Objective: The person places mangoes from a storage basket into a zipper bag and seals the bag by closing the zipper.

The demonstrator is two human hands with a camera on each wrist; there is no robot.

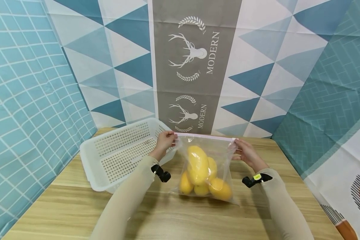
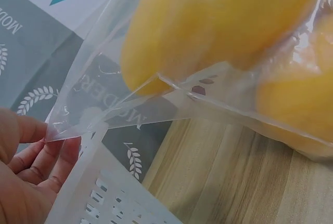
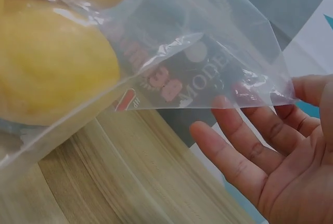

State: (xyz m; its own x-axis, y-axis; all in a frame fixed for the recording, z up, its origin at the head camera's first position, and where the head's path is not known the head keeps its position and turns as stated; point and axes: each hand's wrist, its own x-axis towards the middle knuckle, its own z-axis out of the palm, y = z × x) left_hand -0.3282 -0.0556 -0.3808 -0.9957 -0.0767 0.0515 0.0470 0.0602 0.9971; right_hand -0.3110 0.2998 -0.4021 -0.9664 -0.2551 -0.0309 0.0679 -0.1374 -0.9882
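Observation:
A clear zip bag [image 1: 210, 140] with a pale pink top strip holds several yellow-orange mangoes [image 1: 198, 165]. Its top edge is stretched between the two hands, while the fruit sits low in the bag near the table. My left hand [image 1: 165, 142] pinches the bag's upper left corner between thumb and forefinger, as the left wrist view also shows. At the upper right corner, my right hand [image 1: 246, 152] pinches the plastic with thumb and forefinger; its other fingers [image 3: 237, 169] are spread loosely beside the bag.
A white perforated plastic basket [image 1: 91, 166] stands on the wooden table [image 1: 195, 218] at the left, close beside the left hand. Patterned cloth [image 1: 186, 83] hangs behind the table, and tile-print sheets [image 1: 27, 83] rise along the sides.

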